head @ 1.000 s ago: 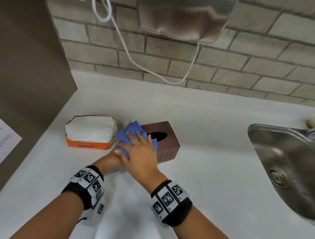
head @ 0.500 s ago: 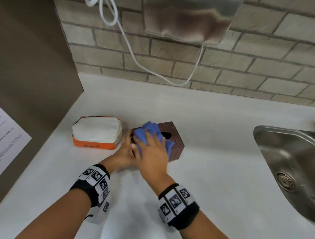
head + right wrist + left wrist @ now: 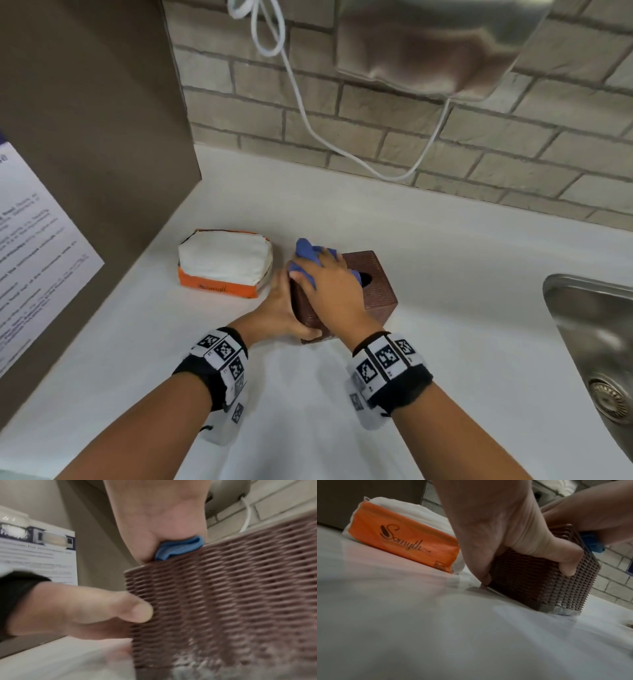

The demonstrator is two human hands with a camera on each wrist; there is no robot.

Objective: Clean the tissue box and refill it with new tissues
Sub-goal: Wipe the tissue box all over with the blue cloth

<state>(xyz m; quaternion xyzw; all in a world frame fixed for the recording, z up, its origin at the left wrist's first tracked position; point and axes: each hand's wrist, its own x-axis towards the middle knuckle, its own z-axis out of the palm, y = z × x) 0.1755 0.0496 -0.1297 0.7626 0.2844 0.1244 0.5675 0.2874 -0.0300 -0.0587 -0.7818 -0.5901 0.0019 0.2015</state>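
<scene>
A brown woven tissue box (image 3: 378, 291) (image 3: 539, 577) (image 3: 231, 601) stands on the white counter (image 3: 462, 260), its oval top hole partly showing. My left hand (image 3: 279, 308) (image 3: 496, 534) grips its left side, thumb on the near face. My right hand (image 3: 330, 291) (image 3: 154, 520) lies on the box top and presses a blue cloth (image 3: 308, 255) (image 3: 180, 548) (image 3: 592, 543) against it. An orange pack of white tissues (image 3: 224, 265) (image 3: 406, 539) lies just left of the box.
A steel sink (image 3: 596, 342) is sunk into the counter at the right. A brick wall (image 3: 445, 137) runs behind, with a metal dryer (image 3: 438, 48) and a hanging white cable (image 3: 308, 113). A brown side panel (image 3: 96, 137) with a printed notice (image 3: 30, 246) closes off the left.
My right hand has slid the blue cloth across the box top, toward its left rear corner. The left hand keeps its hold. The head view has shifted left.
</scene>
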